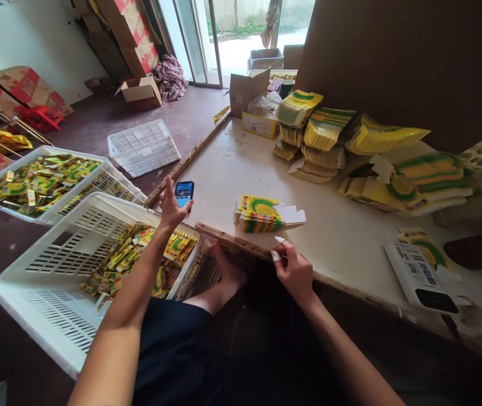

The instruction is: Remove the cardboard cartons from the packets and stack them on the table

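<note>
My left hand (173,207) is at the left end of the table with its fingers spread. Its thumb overlaps the lower edge of a smartphone (184,190) with a lit screen, and I cannot tell whether it touches. My right hand (294,269) hovers by the front edge of the table, thumb and forefinger apart, holding nothing. White covers sit on those two fingertips. Between the hands, a stack of flat yellow-green cartons (260,213) lies on the table, its white flaps pointing right.
A white crate (84,338) of small yellow packets stands left of my legs, with another full crate (46,217) behind it. Bundled cartons (323,132) pile up along the back of the table (241,160). A white device (421,279) lies at right.
</note>
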Motion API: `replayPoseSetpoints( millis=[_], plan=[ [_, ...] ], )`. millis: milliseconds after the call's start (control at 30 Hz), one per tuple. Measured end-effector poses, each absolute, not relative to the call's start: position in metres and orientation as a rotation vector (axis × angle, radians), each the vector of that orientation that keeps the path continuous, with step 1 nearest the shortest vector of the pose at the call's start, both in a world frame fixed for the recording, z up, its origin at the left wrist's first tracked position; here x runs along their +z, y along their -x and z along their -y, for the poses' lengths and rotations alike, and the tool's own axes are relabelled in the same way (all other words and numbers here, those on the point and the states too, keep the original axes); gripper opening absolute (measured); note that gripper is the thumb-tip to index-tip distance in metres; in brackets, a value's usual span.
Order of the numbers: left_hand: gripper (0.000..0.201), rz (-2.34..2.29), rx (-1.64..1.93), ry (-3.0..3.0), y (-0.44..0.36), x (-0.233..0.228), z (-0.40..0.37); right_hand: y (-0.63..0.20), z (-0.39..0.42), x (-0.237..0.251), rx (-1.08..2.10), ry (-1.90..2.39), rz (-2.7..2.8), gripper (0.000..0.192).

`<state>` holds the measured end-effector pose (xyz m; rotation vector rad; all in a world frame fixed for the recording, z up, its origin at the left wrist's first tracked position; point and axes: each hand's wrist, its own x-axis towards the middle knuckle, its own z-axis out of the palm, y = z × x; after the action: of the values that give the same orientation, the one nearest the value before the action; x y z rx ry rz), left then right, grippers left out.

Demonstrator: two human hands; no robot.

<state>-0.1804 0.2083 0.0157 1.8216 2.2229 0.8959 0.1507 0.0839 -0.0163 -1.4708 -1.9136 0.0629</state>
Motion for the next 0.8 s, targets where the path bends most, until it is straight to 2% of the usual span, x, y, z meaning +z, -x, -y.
replayPoseSetpoints(
  millis=[133, 233, 300, 433, 633, 733, 800],
  plan=[
    [0.098, -2.035, 1.003, -1.888, 0.165, 0.035, -0.197, -0.156, -0.103, 0.014, 0.101, 1.366, 1.823, 0.025],
    [0.093, -1.840, 0.964, -1.943, 0.146, 0.045, -0.169, -0.159, -0.135, 0.032, 0.074, 1.360, 1.854, 0.035],
    [0.089, -1.673, 0.903, -1.968, 0.133, 0.047, -0.143, -0.160, -0.156, 0.034, 0.075, 1.394, 1.941, 0.037],
    [0.076, -1.401, 0.880, -1.801, 0.110, 0.049, -0.092, -0.160, -0.179, 0.020, 0.129, 1.424, 2.079, 0.029],
    [0.041, -1.240, 0.771, -1.595, 0.084, 0.061, -0.050, -0.156, -0.179, 0.019, 0.117, 1.382, 1.987, 0.025],
    [0.040, -1.182, 0.750, -1.423, 0.067, 0.059, -0.039, -0.154, -0.168, 0.037, 0.145, 1.376, 1.881, 0.028],
    [0.047, -1.139, 0.861, -1.242, 0.053, 0.053, -0.034, -0.151, -0.151, 0.048, 0.244, 1.333, 1.804, 0.032]
  ],
)
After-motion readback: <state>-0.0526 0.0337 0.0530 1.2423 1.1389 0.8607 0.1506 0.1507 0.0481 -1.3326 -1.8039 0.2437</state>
